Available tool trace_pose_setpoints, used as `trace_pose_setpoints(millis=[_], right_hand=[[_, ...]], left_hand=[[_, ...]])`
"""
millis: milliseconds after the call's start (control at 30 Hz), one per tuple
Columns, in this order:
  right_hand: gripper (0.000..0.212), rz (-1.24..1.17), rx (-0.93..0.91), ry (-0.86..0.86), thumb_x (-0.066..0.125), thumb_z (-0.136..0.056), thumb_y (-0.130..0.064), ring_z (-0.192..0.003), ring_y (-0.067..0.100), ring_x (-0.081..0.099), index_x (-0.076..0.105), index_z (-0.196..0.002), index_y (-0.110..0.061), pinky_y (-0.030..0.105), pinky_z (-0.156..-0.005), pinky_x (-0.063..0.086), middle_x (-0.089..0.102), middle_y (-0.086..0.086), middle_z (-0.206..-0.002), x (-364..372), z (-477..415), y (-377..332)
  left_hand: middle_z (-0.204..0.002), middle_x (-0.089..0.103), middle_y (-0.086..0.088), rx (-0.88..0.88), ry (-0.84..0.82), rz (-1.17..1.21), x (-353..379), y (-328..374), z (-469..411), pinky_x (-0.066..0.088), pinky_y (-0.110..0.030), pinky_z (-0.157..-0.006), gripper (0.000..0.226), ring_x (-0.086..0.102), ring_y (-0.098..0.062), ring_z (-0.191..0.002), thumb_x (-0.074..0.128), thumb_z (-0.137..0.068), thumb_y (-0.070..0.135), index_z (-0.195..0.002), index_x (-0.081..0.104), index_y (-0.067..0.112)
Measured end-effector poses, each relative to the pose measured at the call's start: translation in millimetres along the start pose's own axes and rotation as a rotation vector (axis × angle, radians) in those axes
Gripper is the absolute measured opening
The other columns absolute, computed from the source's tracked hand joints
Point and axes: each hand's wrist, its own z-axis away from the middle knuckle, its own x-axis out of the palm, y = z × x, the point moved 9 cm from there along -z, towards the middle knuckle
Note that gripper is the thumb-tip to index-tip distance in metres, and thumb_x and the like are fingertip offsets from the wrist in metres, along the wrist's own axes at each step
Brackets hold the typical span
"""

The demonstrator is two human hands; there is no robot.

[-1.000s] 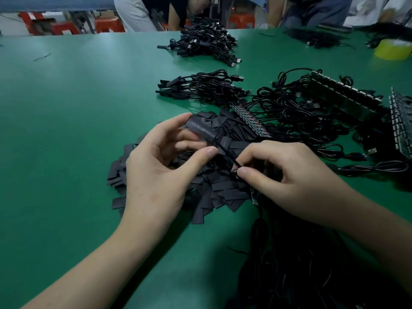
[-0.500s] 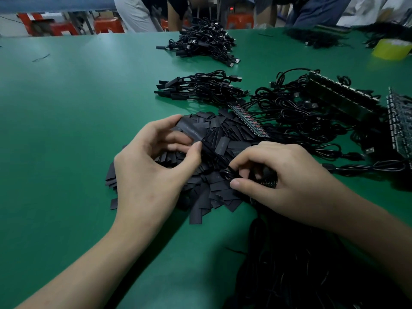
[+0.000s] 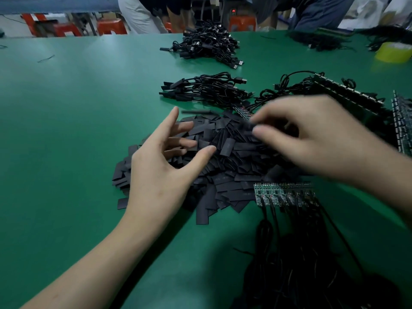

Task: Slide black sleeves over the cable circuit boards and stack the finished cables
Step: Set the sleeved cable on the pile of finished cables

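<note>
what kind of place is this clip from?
Probably an electronics assembly workshop: a green worktable carries a pile of black sleeves, a strip of small wired circuit boards, and stacks of bundled cables.

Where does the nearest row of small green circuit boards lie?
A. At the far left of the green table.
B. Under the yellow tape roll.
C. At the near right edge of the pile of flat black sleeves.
C: the row of green circuit boards lies beside the pile of black sleeves, at its near right edge.
</note>
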Motion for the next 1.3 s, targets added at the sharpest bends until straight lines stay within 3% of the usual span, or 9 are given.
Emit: trace_pose_setpoints(millis=[167, 367, 500, 633, 733, 900, 1100, 1200, 1300], right_hand=[[0.024, 0.266, -0.026, 0.158, 0.055, -0.103, -0.035, -0.093, 0.021, 0.059, 0.067, -0.117, -0.020, 0.041, -0.089, 0.052, 0.067, 0.001, -0.105, -28.0, -77.5, 9.7], [0.026, 0.428, -0.030, 0.058, 0.060, -0.102, -0.029, -0.110, 0.037, 0.063, 0.067, -0.122, -0.015, 0.047, -0.092, 0.052, 0.066, 0.015, -0.124, 10.4, -186.0, 15.1], [0.042, 0.503, -0.013, -0.072, 0.060, -0.101, -0.035, -0.118, 0.042, 0.058, 0.057, -0.134, -0.009, 0.052, -0.097, 0.051, 0.058, 0.019, -0.133, 41.3, -208.4, 16.5], [0.036, 0.426, -0.068, -0.015, 0.059, -0.101, -0.036, -0.121, 0.036, 0.055, 0.058, -0.132, -0.018, 0.048, -0.097, 0.046, 0.055, 0.013, -0.134, 46.2, -184.1, 11.2], [0.027, 0.321, -0.089, 0.007, 0.060, -0.100, -0.035, -0.114, 0.029, 0.058, 0.064, -0.123, -0.021, 0.046, -0.096, 0.049, 0.058, 0.007, -0.123, 36.8, -140.9, 7.3], [0.016, 0.155, -0.083, -0.142, 0.063, -0.095, -0.038, -0.094, 0.013, 0.060, 0.072, -0.104, -0.028, 0.037, -0.088, 0.052, 0.061, -0.008, -0.100, 29.2, -55.3, 1.9], [0.033, 0.193, 0.062, -0.481, 0.055, -0.074, -0.066, -0.085, -0.001, 0.058, 0.066, -0.086, -0.037, 0.034, -0.082, 0.053, 0.059, -0.020, -0.089, 37.2, 20.0, 21.1], [0.050, 0.274, 0.041, -0.489, 0.046, -0.071, -0.076, -0.093, 0.001, 0.054, 0.064, -0.098, -0.039, 0.028, -0.084, 0.045, 0.054, -0.022, -0.094, 45.9, 33.7, 26.8], [0.051, 0.273, 0.019, -0.440, 0.043, -0.071, -0.079, -0.098, -0.003, 0.047, 0.062, -0.099, -0.041, 0.026, -0.083, 0.032, 0.050, -0.025, -0.098, 46.4, 35.8, 28.5]], left_hand=[[-0.116, 0.070, 0.013, 0.012, -0.078, -0.076, 9.8, -1.2, 2.6, 0.057, -0.028, -0.088, 0.067, 0.069, -0.010, -0.097, 0.082, -0.084, 0.023, -0.145, 0.054, 0.020], [-0.108, 0.071, 0.016, 0.093, -0.187, -0.263, 21.3, 8.6, 9.9, 0.056, -0.030, -0.091, 0.044, 0.067, -0.004, -0.100, 0.078, -0.086, 0.029, -0.128, 0.066, 0.024], [-0.107, 0.070, 0.018, 0.114, -0.212, -0.311, 23.0, 10.9, 11.1, 0.054, -0.026, -0.091, 0.040, 0.065, 0.000, -0.101, 0.077, -0.087, 0.031, -0.126, 0.067, 0.027], [-0.107, 0.070, 0.017, 0.123, -0.222, -0.344, 23.9, 10.5, 11.0, 0.053, -0.027, -0.091, 0.038, 0.065, 0.000, -0.100, 0.075, -0.088, 0.031, -0.125, 0.068, 0.026], [-0.105, 0.071, 0.016, 0.141, -0.230, -0.374, 26.3, 12.3, 11.9, 0.051, -0.024, -0.091, 0.034, 0.065, 0.001, -0.098, 0.075, -0.089, 0.030, -0.122, 0.070, 0.026], [-0.102, 0.071, 0.017, 0.159, -0.238, -0.414, 27.8, 12.4, 11.8, 0.051, -0.023, -0.090, 0.029, 0.065, 0.001, -0.096, 0.072, -0.090, 0.031, -0.119, 0.071, 0.027], [-0.102, 0.069, 0.018, 0.219, -0.262, -0.455, 33.0, 16.0, 16.3, 0.053, -0.031, -0.089, 0.021, 0.064, -0.002, -0.097, 0.071, -0.094, 0.029, -0.115, 0.072, 0.027], [-0.098, 0.066, 0.015, 0.284, -0.293, -0.475, 39.7, 21.8, 20.5, 0.051, -0.032, -0.085, 0.014, 0.063, -0.006, -0.094, 0.068, -0.093, 0.029, -0.106, 0.075, 0.025], [-0.091, 0.064, 0.015, 0.333, -0.324, -0.487, 45.9, 28.1, 25.1, 0.050, -0.036, -0.082, 0.012, 0.062, -0.006, -0.089, 0.067, -0.093, 0.033, -0.096, 0.077, 0.027]])
